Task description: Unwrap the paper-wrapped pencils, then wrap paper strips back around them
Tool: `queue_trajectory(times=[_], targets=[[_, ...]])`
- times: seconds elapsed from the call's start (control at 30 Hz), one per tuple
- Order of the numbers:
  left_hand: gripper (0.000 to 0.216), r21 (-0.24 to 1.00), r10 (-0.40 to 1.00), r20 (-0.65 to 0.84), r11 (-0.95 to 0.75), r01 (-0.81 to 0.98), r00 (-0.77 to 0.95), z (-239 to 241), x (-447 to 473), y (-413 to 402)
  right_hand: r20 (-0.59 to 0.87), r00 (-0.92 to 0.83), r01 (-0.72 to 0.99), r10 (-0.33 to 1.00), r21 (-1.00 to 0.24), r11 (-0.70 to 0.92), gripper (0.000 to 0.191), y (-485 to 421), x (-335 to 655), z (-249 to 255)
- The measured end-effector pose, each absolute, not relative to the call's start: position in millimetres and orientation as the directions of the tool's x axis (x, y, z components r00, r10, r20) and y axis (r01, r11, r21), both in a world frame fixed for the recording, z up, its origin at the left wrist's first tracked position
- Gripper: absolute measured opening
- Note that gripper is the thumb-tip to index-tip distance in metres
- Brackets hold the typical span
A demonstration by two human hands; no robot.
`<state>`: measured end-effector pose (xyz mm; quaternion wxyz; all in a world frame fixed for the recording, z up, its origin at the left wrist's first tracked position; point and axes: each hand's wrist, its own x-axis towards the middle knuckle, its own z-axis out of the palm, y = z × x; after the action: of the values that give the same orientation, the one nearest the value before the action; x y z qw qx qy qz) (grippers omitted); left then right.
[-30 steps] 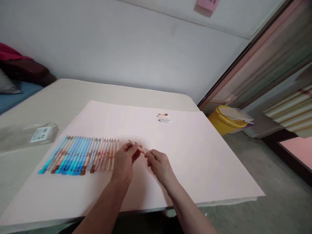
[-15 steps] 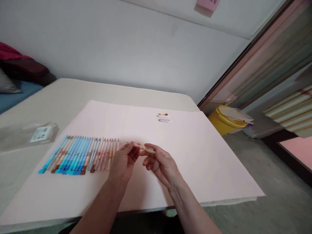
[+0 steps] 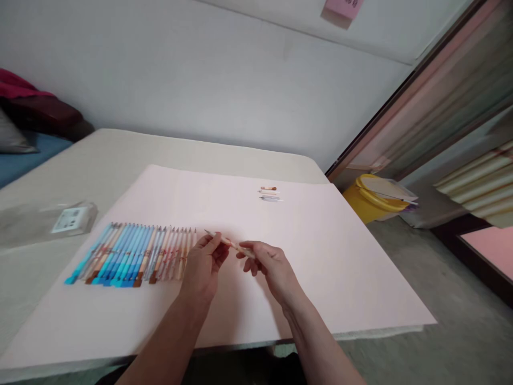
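Pen (image 3: 233, 245), one: gripped near its tip by the curled left hand (image 3: 202, 262), pinched towards its other end by the half-curled right hand (image 3: 274, 263); held right of the pen row (image 3: 132, 254).

pen (image 3: 225, 240), one: partly covered by fingers of left hand (image 3: 203, 263) and right hand (image 3: 274, 263).
pens (image 3: 130, 251), row: last one partly hidden behind left hand; printed designs too small to make out.
bag (image 3: 28, 227): cut off at left edge.
label (image 3: 67, 220): print blurred.
note (image 3: 343, 7): cut off at top, writing illegible.
cushion (image 3: 10, 136): cut off at left edge.
curtain (image 3: 479, 184): cut off at right edge.
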<state>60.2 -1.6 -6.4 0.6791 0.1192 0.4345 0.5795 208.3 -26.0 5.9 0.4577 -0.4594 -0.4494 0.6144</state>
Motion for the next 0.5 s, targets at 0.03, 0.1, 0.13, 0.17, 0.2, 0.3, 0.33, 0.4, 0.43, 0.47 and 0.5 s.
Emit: queue_trajectory(times=[0.03, 0.1, 0.13, 0.17, 0.2, 0.3, 0.33, 0.4, 0.43, 0.47, 0.5], targets=[[0.014, 0.678, 0.89, -0.452, 0.3, -0.671, -0.059, -5.9, 60.5, -2.0, -0.155, -0.135, -0.055, 0.979, -0.985, -0.163, 0.027, -25.2, 210.0, 4.3], [0.017, 0.697, 0.888, -0.454, 0.308, -0.647, -0.066, -7.2, 61.0, -2.7, -0.15, -0.12, 0.09, 0.981, -0.986, -0.14, 0.021, -24.5, 211.4, -0.3], [0.018, 0.708, 0.885, -0.46, 0.318, -0.63, -0.07, -9.1, 61.3, -2.9, -0.146, -0.126, 0.145, 0.981, -0.981, -0.127, 0.019, -24.5, 210.9, -3.2], [0.019, 0.725, 0.881, -0.466, 0.329, -0.605, -0.079, -11.5, 61.6, -2.8, -0.145, -0.135, 0.196, 0.98, -0.974, -0.117, 0.017, -24.8, 209.5, -6.6], [0.02, 0.753, 0.877, -0.469, 0.337, -0.565, -0.101, -14.2, 62.0, -2.5, -0.148, -0.14, 0.246, 0.979, -0.963, -0.11, 0.014, -25.1, 207.1, -10.2], [0.035, 0.894, 0.864, -0.391, 0.275, -0.354, -0.317, -20.2, 63.2, -1.3, -0.178, -0.092, 0.389, 0.98, -0.912, -0.129, 0.012, -25.6, 193.7, -22.5], [0.044, 0.938, 0.854, -0.324, 0.232, -0.259, -0.407, -20.3, 63.9, -1.4, -0.185, -0.062, 0.421, 0.981, -0.896, -0.143, 0.011, -25.2, 187.8, -27.0], [0.057, 0.988, 0.841, -0.155, 0.135, -0.076, -0.518, -16.6, 66.6, -3.3, -0.181, -0.001, 0.462, 0.983, -0.872, -0.16, 0.01, -23.4, 175.6, -36.4], [0.058, 0.996, 0.853, -0.08, 0.088, -0.008, -0.516, -13.2, 68.6, -5.5, -0.171, 0.024, 0.458, 0.985, -0.874, -0.163, 0.01, -22.0, 170.1, -41.2], [0.053, 0.999, 0.879, -0.021, 0.041, 0.033, -0.476, -9.1, 71.1, -8.2, -0.169, 0.024, 0.409, 0.985, -0.898, -0.164, 0.01, -20.5, 165.2, -45.8], [0.045, 0.999, 0.916, 0.005, 0.012, 0.041, -0.402, -4.8, 73.9, -11.5, -0.175, -0.004, 0.322, 0.985, -0.932, -0.165, 0.01, -18.8, 160.9, -50.1]])
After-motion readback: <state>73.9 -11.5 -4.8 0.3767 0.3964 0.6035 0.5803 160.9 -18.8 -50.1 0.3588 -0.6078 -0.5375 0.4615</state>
